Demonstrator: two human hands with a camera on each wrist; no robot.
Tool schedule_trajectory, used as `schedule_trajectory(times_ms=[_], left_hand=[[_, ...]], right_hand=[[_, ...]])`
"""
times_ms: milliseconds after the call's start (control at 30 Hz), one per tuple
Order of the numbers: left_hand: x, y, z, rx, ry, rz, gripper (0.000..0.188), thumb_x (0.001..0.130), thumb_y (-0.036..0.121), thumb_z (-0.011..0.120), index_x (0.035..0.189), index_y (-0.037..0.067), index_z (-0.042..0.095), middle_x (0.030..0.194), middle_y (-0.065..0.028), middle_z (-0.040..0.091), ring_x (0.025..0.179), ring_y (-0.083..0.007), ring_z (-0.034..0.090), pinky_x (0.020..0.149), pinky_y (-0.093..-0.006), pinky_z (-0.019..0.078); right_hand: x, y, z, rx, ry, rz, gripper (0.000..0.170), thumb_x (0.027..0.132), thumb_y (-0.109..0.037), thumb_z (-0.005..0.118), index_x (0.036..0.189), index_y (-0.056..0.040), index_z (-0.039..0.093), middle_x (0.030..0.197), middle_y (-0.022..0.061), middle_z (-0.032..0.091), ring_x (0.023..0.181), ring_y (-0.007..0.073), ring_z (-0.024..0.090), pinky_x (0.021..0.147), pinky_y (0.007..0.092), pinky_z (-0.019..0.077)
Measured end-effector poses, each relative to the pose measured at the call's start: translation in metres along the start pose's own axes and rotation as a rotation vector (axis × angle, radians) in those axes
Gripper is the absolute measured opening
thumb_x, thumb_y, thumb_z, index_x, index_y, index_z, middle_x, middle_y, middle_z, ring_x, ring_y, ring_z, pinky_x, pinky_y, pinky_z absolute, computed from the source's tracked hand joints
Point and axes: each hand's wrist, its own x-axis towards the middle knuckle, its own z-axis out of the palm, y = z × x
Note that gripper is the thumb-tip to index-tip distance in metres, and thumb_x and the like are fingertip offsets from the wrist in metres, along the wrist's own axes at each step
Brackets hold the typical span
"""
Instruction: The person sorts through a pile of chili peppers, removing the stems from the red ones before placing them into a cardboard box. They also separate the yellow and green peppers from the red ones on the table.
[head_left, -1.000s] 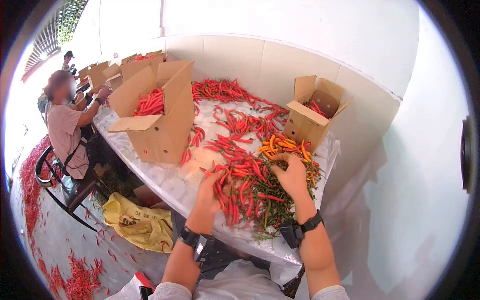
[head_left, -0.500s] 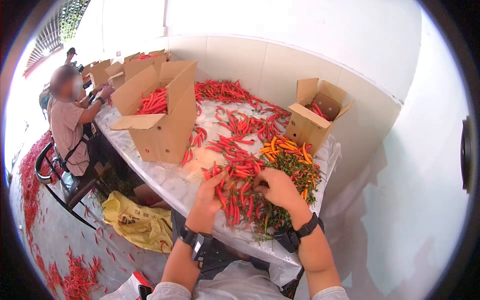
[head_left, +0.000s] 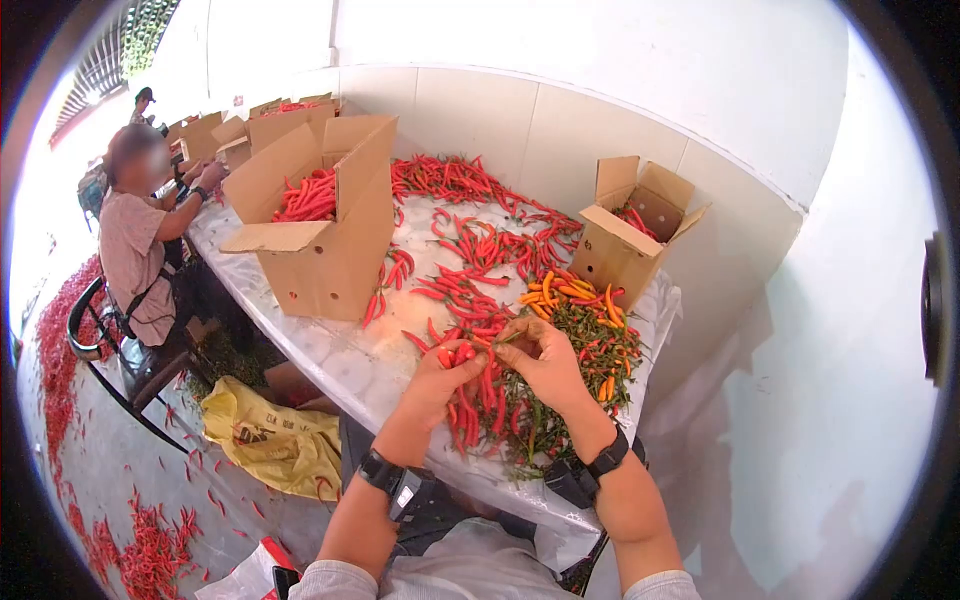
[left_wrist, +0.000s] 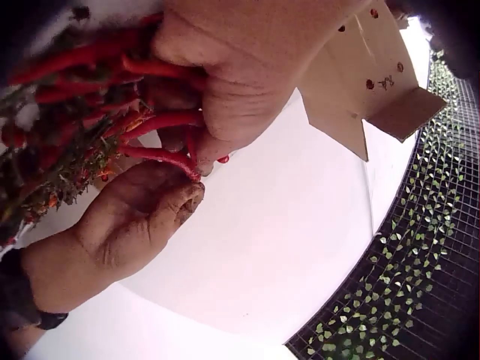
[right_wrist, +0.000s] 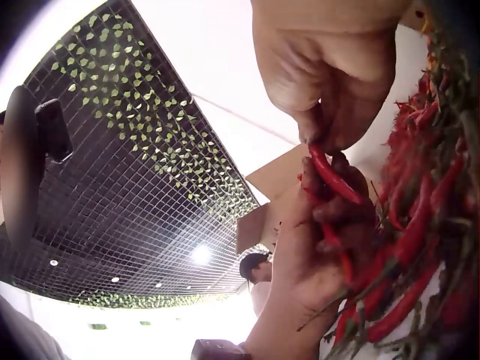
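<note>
My left hand (head_left: 436, 388) curls round a few red chili peppers (head_left: 462, 352) above the near part of the pile. Close beside it, my right hand (head_left: 548, 372) pinches the end of one red chili (right_wrist: 335, 178), whose other end lies against the left fingers in the right wrist view. Dark smudges mark the right thumb tip in the left wrist view. Below the hands spread loose red chilies (head_left: 468, 418). Under and right of the right hand lies a heap of green stems and chilies (head_left: 600, 345), with orange chilies (head_left: 560, 290) at its back.
An open cardboard box (head_left: 325, 268) of red chilies stands left on the covered table (head_left: 330, 345); a smaller box (head_left: 620, 250) stands at the back right. More red chilies (head_left: 450, 178) line the wall. A seated person (head_left: 140, 240) works further left. A yellow sack (head_left: 270, 440) lies below.
My right hand has moved left from the green and orange heap across the red chilies to meet my left hand. It now pinches a chili there. The left hand has shifted slightly right.
</note>
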Motion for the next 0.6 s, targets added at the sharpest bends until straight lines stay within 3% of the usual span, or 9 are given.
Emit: schedule_trajectory(times_ms=[233,600], left_hand=[[-0.004,0.004,0.005,-0.025,-0.001,-0.018,0.021,0.078,0.004,0.067,0.098,0.003,0.060,0.075,0.0017,0.060,0.061,-0.0057,0.055,0.054,-0.0199,0.0436],[-0.007,0.009,0.005,0.021,-0.036,-0.037,0.027,0.076,0.000,0.067,0.101,0.002,0.060,0.082,0.0023,0.060,0.072,-0.0053,0.057,0.062,-0.0190,0.0458]], right_hand=[[0.001,0.006,-0.001,-0.132,0.024,-0.113,0.017,0.080,-0.007,0.064,0.093,0.0003,0.056,0.084,0.0030,0.060,0.076,0.0100,0.056,0.069,0.0248,0.0462],[-0.001,-0.003,-0.001,-0.346,0.052,-0.025,0.018,0.079,-0.018,0.066,0.078,-0.0004,0.062,0.070,0.0059,0.061,0.065,0.0116,0.054,0.062,0.0275,0.0444]])
